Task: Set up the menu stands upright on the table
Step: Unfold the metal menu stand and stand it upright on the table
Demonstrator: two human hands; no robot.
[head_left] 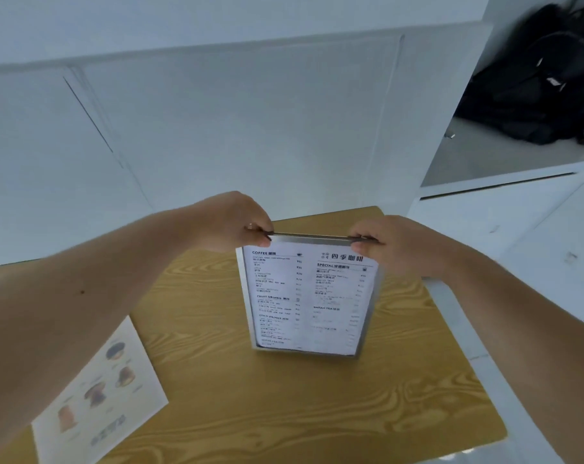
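Observation:
A clear acrylic menu stand [309,299] with a printed drinks menu stands upright on the wooden table [284,413], its base resting near the table's middle. My left hand [230,222] pinches the stand's top left corner. At the top right corner, my right hand [391,242] pinches the same upper edge. The printed side faces me.
A loose menu sheet with food pictures [99,396] lies flat at the table's left front, partly under my left forearm. White wall panels rise behind the table. A black backpack [538,82] sits on the floor at the far right, beyond a white ledge [505,229].

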